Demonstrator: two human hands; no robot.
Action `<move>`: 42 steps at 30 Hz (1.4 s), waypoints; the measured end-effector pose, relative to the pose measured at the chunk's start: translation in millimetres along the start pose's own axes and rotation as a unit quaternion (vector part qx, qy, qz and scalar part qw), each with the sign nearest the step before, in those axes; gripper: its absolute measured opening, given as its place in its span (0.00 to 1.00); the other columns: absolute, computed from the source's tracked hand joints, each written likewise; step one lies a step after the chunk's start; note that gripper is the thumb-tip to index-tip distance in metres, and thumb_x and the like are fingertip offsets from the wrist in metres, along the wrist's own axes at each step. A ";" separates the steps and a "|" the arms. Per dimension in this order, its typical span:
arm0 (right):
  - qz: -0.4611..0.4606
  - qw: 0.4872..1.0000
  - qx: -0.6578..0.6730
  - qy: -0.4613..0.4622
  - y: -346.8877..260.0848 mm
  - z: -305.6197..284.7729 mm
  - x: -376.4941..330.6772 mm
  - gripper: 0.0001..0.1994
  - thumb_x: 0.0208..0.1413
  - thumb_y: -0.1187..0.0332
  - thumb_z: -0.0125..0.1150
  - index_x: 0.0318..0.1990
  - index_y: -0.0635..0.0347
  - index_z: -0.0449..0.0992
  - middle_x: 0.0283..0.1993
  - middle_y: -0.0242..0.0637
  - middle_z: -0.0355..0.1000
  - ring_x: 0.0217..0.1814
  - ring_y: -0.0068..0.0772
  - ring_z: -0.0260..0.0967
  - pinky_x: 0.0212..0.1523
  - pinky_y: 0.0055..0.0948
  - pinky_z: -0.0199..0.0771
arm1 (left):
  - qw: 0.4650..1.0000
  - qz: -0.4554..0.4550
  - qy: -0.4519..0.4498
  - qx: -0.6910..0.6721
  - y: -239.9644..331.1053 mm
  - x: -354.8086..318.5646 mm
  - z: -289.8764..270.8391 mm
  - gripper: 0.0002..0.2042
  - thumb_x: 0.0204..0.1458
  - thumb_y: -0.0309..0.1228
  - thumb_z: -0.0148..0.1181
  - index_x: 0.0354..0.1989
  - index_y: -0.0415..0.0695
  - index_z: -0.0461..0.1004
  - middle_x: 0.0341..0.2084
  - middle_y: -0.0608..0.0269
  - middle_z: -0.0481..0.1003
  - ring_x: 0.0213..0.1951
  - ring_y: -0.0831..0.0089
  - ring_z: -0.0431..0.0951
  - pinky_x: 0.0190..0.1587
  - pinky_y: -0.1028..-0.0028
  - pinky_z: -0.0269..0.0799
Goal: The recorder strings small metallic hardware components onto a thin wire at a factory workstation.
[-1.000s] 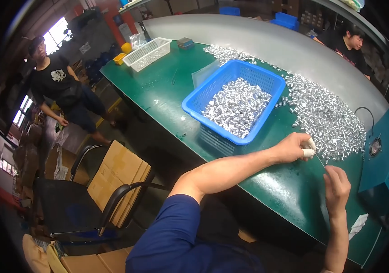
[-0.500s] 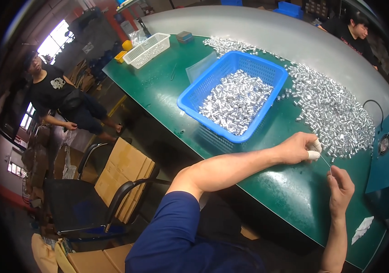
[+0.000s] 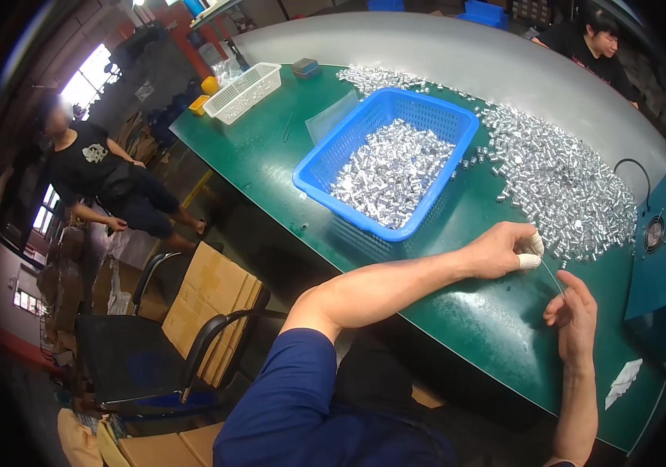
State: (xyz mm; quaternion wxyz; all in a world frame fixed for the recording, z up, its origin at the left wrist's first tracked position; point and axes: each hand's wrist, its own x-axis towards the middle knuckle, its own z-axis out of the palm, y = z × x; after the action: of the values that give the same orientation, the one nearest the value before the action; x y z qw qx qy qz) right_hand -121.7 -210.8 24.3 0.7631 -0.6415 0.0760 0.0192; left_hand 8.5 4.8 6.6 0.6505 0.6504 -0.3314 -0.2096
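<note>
Your right hand [image 3: 579,321] has loosened, fingers parted beside the thin wire [image 3: 553,278]; your left hand [image 3: 499,251] grips its far end, so now seemingly steadies it alone.

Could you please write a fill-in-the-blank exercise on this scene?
Wearing ____ finger covers, the left hand holds a thin strand.
Near the right hand, the tabletop is coloured ____.
The basket holding metal pieces is coloured ____.
The largest loose heap lies to that basket's ____.

Missing words: white; green; blue; right.
</note>
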 end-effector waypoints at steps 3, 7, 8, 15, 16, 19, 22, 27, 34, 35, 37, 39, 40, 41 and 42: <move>-0.022 0.998 -0.052 0.024 5.2 2.8 0.1 0.15 0.66 0.70 0.52 0.57 0.66 0.73 0.29 0.35 0.76 0.27 0.21 0.71 0.29 0.19 0.71 | 1.000 -0.004 0.003 -0.011 2.9 0.3 0.4 0.09 0.55 0.25 0.65 0.42 0.38 0.76 0.34 0.62 0.79 0.39 0.76 0.79 0.43 0.72 0.75; -0.146 0.955 -0.256 0.040 11.8 8.0 -5.1 0.13 0.65 0.72 0.56 0.53 0.68 0.77 0.31 0.32 0.75 0.30 0.17 0.69 0.30 0.18 0.67 | 1.000 0.023 0.010 0.001 -4.9 2.9 -0.2 0.08 0.55 0.26 0.65 0.41 0.38 0.76 0.34 0.63 0.79 0.38 0.77 0.78 0.43 0.72 0.75; -0.149 0.955 -0.253 0.036 13.2 2.8 -4.8 0.13 0.65 0.72 0.56 0.53 0.68 0.77 0.31 0.32 0.75 0.30 0.17 0.69 0.30 0.18 0.67 | 1.000 0.023 0.013 0.005 -5.6 3.1 0.3 0.08 0.55 0.26 0.65 0.41 0.38 0.76 0.34 0.63 0.79 0.38 0.77 0.78 0.43 0.72 0.75; -0.057 0.985 -0.162 0.013 11.6 -9.1 -2.0 0.14 0.68 0.62 0.52 0.33 0.62 0.75 0.20 0.30 0.71 0.19 0.17 0.65 0.22 0.17 0.61 | 0.997 0.065 0.001 0.051 -0.2 -1.4 2.7 0.07 0.54 0.25 0.65 0.40 0.38 0.76 0.34 0.63 0.79 0.39 0.77 0.78 0.45 0.72 0.75; -0.056 0.985 -0.162 0.013 12.4 -7.6 -0.6 0.14 0.68 0.62 0.52 0.33 0.62 0.75 0.20 0.30 0.71 0.19 0.17 0.65 0.22 0.17 0.61 | 0.997 0.064 0.009 0.049 -0.4 -2.1 1.1 0.08 0.55 0.25 0.65 0.40 0.38 0.76 0.35 0.63 0.79 0.39 0.76 0.78 0.45 0.72 0.75; -0.059 0.989 -0.135 0.005 12.7 -5.2 -3.3 0.14 0.68 0.62 0.52 0.33 0.62 0.75 0.20 0.30 0.70 0.19 0.16 0.63 0.22 0.17 0.60 | 0.996 0.069 0.021 0.060 0.4 -4.8 2.4 0.08 0.55 0.25 0.65 0.41 0.38 0.76 0.35 0.62 0.79 0.40 0.76 0.78 0.46 0.71 0.75; -0.110 0.970 -0.218 0.016 11.5 -6.2 -8.2 0.14 0.68 0.63 0.52 0.34 0.63 0.75 0.19 0.29 0.69 0.20 0.15 0.62 0.22 0.18 0.58 | 0.995 0.065 0.024 0.066 0.6 -3.2 5.3 0.09 0.55 0.25 0.66 0.42 0.38 0.76 0.36 0.61 0.79 0.41 0.75 0.78 0.47 0.71 0.75; -0.174 0.938 -0.298 0.037 3.7 -7.2 -10.3 0.10 0.66 0.68 0.55 0.37 0.66 0.77 0.22 0.29 0.70 0.23 0.16 0.62 0.24 0.20 0.58 | 0.995 0.058 0.012 0.083 -0.7 1.1 7.5 0.10 0.55 0.26 0.66 0.43 0.38 0.76 0.36 0.61 0.79 0.43 0.75 0.78 0.48 0.71 0.74; -0.417 0.828 -0.373 0.034 -7.1 -6.6 -9.7 0.11 0.56 0.80 0.62 0.47 0.66 0.78 0.34 0.37 0.73 0.31 0.25 0.70 0.32 0.24 0.70 | 1.000 0.008 0.020 -0.011 -1.6 4.8 -2.7 0.08 0.58 0.27 0.63 0.43 0.39 0.75 0.33 0.60 0.80 0.33 0.74 0.80 0.38 0.72 0.76; -0.415 0.830 -0.371 0.036 -8.5 -4.2 -11.7 0.12 0.55 0.81 0.63 0.47 0.66 0.78 0.34 0.38 0.73 0.32 0.28 0.71 0.33 0.25 0.71 | 1.000 -0.005 0.018 -0.009 0.8 3.2 -3.2 0.08 0.58 0.27 0.63 0.43 0.39 0.75 0.33 0.60 0.80 0.33 0.74 0.80 0.38 0.72 0.76; -0.414 0.832 -0.366 0.040 -11.6 1.4 -17.0 0.13 0.53 0.82 0.64 0.47 0.66 0.78 0.34 0.38 0.73 0.33 0.30 0.72 0.34 0.27 0.72 | 1.000 -0.018 0.015 -0.006 4.9 0.9 -0.4 0.08 0.58 0.28 0.63 0.43 0.39 0.75 0.33 0.60 0.80 0.34 0.74 0.80 0.38 0.72 0.76; -0.394 0.843 -0.357 0.084 -15.5 8.1 -21.7 0.11 0.53 0.81 0.64 0.45 0.66 0.78 0.33 0.38 0.72 0.33 0.29 0.71 0.33 0.27 0.71 | 0.999 -0.040 0.003 -0.023 7.4 -5.3 3.2 0.08 0.58 0.28 0.63 0.42 0.40 0.75 0.33 0.60 0.80 0.34 0.74 0.79 0.39 0.73 0.76; -0.395 0.843 -0.355 0.084 -17.1 7.2 -21.5 0.11 0.53 0.81 0.64 0.45 0.66 0.78 0.33 0.38 0.72 0.33 0.29 0.71 0.33 0.27 0.71 | 0.999 -0.039 0.004 -0.021 8.9 -8.9 3.5 0.08 0.58 0.28 0.63 0.42 0.40 0.75 0.33 0.60 0.80 0.34 0.74 0.79 0.39 0.73 0.76; -0.431 0.813 -0.385 0.066 -18.8 4.4 -21.5 0.11 0.52 0.81 0.66 0.43 0.66 0.78 0.31 0.39 0.72 0.30 0.32 0.70 0.30 0.28 0.70 | 0.998 -0.051 0.006 -0.028 11.1 -12.4 4.5 0.08 0.58 0.28 0.63 0.43 0.40 0.75 0.33 0.60 0.80 0.34 0.74 0.79 0.39 0.73 0.75; -0.466 0.781 -0.414 0.048 -20.0 2.6 -21.8 0.10 0.51 0.81 0.67 0.42 0.65 0.79 0.30 0.40 0.71 0.27 0.34 0.69 0.28 0.29 0.68 | 0.997 -0.064 0.007 -0.034 13.7 -15.5 5.8 0.08 0.58 0.28 0.63 0.43 0.40 0.75 0.33 0.60 0.80 0.35 0.74 0.79 0.39 0.73 0.75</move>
State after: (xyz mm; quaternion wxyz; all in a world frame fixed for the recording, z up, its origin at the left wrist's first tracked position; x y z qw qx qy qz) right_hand -140.4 -210.2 47.3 0.3355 -0.8528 -0.2106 -0.3403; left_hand -8.5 12.5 17.3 0.6603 0.6490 -0.2771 -0.2570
